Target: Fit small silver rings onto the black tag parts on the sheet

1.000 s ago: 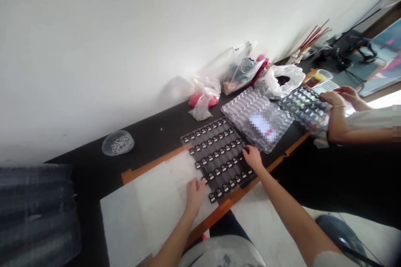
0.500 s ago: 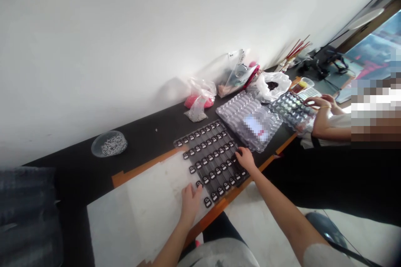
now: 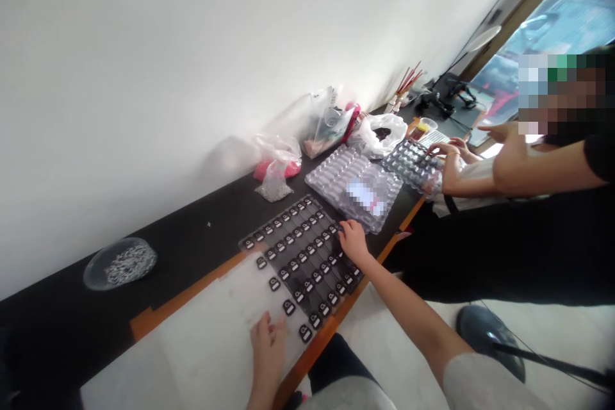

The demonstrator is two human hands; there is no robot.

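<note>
A clear plastic tray (image 3: 262,242) holds rows of small black tags (image 3: 294,265) with white markings. Its left part lies over a white sheet (image 3: 187,333), where the leftmost tags stand out. My right hand (image 3: 354,243) has its bent fingers on the tray's right edge, beside the row ends; the exact contact of the fingertips is hidden. Left of the lower tags, my left hand (image 3: 268,339) is over the white sheet with fingers loosely bent and apart. Its thumb is blurred, and nothing shows in it.
At the back stand a round dish of small metal pieces (image 3: 120,264), bags of pink and grey pieces (image 3: 277,170) and a white bag (image 3: 379,134). Stacked clear trays (image 3: 336,173) lie on the right. Farther right, a co-worker's hands (image 3: 449,150) are over another tray; another person's arm crosses there.
The view has shifted, so the table appears farther left and lower. My left hand has drawn back from the leftmost tags. My right hand stays at the tray's right edge. Another person's arm has appeared on the right.
</note>
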